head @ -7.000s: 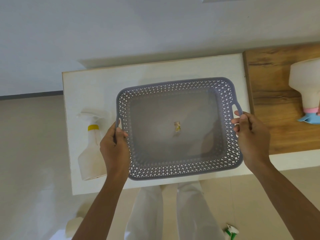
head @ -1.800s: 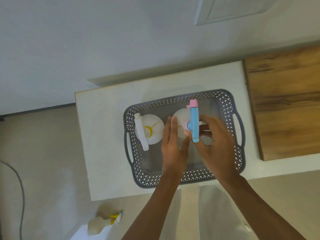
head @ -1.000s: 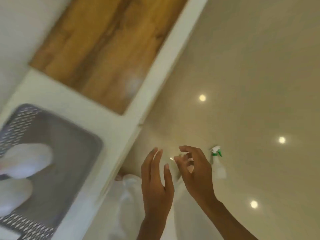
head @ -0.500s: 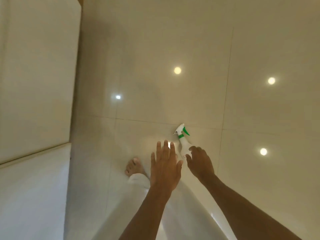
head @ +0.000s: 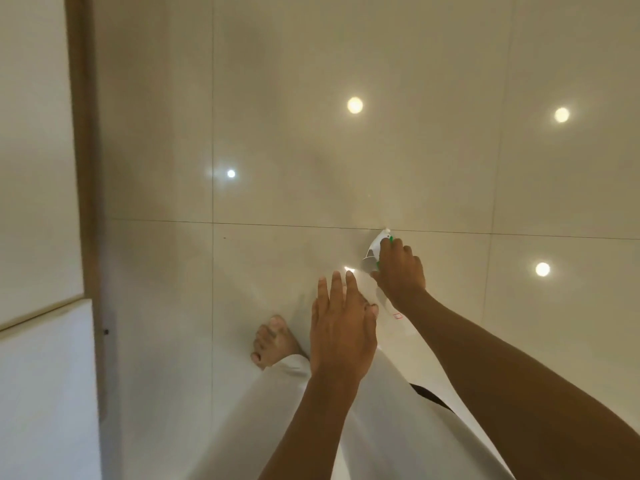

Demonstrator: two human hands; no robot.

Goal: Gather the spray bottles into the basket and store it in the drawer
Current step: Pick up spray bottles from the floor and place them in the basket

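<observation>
The right hand is closed around the neck of a spray bottle on the floor. Only the white trigger head and a bit of green show past the fingers; the body is mostly hidden under the hand and wrist, so I can't tell how much of the grip is truly on it. The left hand hovers just beside, fingers spread wide, holding nothing.

The risks — as I judge them — start at that hold. Fingers on the trigger head alone could squeeze out a spray onto the glossy tiles, which look slick enough to slip on with the bare foot nearby. A grip that high may also let the body swing or slide free as it is lifted.

Further out, the basket is not in view, so the bottle must be carried back up and around — a quick turn near the cabinet edge at left could knock it.
</observation>
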